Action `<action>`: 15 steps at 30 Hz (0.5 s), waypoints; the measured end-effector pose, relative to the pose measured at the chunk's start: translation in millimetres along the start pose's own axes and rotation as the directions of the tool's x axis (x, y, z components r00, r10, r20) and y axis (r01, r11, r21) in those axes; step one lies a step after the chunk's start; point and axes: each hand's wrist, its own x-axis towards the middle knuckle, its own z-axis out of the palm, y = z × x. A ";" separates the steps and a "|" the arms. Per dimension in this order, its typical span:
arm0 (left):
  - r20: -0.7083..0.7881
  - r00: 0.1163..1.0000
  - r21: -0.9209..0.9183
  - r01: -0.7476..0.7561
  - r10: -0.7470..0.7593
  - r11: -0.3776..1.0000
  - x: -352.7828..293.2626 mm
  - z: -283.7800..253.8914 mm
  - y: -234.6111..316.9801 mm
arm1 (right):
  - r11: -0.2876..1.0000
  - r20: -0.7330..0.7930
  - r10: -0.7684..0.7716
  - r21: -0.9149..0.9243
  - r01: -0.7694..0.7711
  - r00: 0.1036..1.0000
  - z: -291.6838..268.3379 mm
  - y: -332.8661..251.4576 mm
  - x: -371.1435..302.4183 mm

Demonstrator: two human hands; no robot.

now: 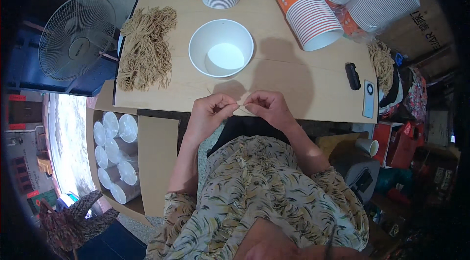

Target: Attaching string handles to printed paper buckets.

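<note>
Your left hand (210, 114) and right hand (272, 109) meet at the centre of the frame, over the near edge of the wooden table (335, 89). On each, thumb and index finger are pinched together on a thin tan cord strand (242, 107); the remaining fingers are curled in. The strand sits in the narrow gap between your two pinches, its short visible length running roughly left to right across the frame. Neither hand is nearer to it: both are in contact. A fine tan end stands out just above your left hand; whether it belongs to the same strand cannot be confirmed.

The white paper bucket (201, 47) stands upright, mouth open, above your hands and slightly left. The loose bundle of tan cords (147, 47) lies in the upper left of the frame, nearer your left hand, its strands running mainly up and down the frame.
</note>
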 end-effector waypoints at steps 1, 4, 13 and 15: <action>-0.001 1.000 -0.002 0.000 0.000 1.000 -0.6 1.3 1.7 | 1.000 0.001 0.001 -0.002 -0.001 1.000 0.2 0.3 0.2; -0.034 0.985 0.188 -0.163 0.172 0.969 -1.8 4.9 4.4 | 0.999 -0.045 -0.033 -0.024 0.032 0.998 0.2 2.6 0.4; -0.061 0.990 0.143 -0.114 0.124 0.983 -3.6 3.3 -1.1 | 0.991 -0.179 0.003 0.130 0.021 0.984 9.1 -6.0 2.7; -0.080 0.986 0.100 -0.138 0.147 0.985 -3.8 7.2 1.9 | 0.986 -0.218 0.016 0.164 0.021 0.976 6.7 -5.8 5.5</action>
